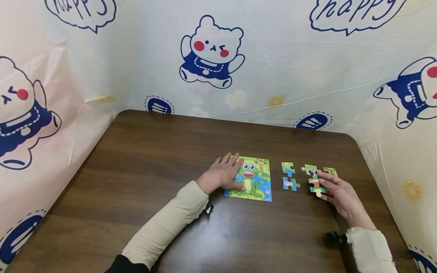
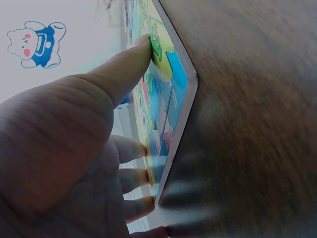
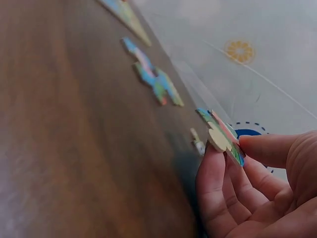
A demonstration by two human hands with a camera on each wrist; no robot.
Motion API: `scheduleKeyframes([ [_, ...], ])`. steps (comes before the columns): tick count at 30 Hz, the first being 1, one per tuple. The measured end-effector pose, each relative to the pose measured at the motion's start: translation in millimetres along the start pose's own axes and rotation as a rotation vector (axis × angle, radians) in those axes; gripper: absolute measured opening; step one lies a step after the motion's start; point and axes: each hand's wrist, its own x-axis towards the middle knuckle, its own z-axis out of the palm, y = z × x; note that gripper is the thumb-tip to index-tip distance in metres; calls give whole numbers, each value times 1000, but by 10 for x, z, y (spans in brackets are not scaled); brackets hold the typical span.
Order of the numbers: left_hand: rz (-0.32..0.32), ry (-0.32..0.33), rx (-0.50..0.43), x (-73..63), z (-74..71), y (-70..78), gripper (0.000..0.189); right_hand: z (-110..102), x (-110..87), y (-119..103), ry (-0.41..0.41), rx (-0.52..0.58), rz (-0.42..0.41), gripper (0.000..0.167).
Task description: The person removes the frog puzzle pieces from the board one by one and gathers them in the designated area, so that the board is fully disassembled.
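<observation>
My left hand (image 1: 223, 172) lies with its fingers spread across the left side of a square frog puzzle board (image 1: 261, 178). In the left wrist view, its thumb and fingertips touch the printed face of the board (image 2: 168, 84). On the right, my right hand (image 1: 343, 195) pinches a jigsaw piece (image 1: 316, 189) with a red and green print between thumb and fingers. The right wrist view shows this jigsaw piece (image 3: 218, 136) raised off the table and tilted. Just beyond it lies the piece with the frog's eyes (image 1: 310, 170), and a green corner piece (image 1: 330, 171) is partly behind my fingers.
Between the board and my right hand, two more jigsaw pieces lie on the brown table (image 1: 164, 159): an upper green and blue piece (image 1: 288, 168) and a lower blue and pink piece (image 1: 289, 183). A printed cloth (image 1: 136, 57) hangs around the table's back and sides.
</observation>
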Motion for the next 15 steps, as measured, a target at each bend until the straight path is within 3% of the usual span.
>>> scheduleKeyframes([
  [15,8,-10,-10,1,-5,-16,103,69,-4,53,103,-204,-10,19],
])
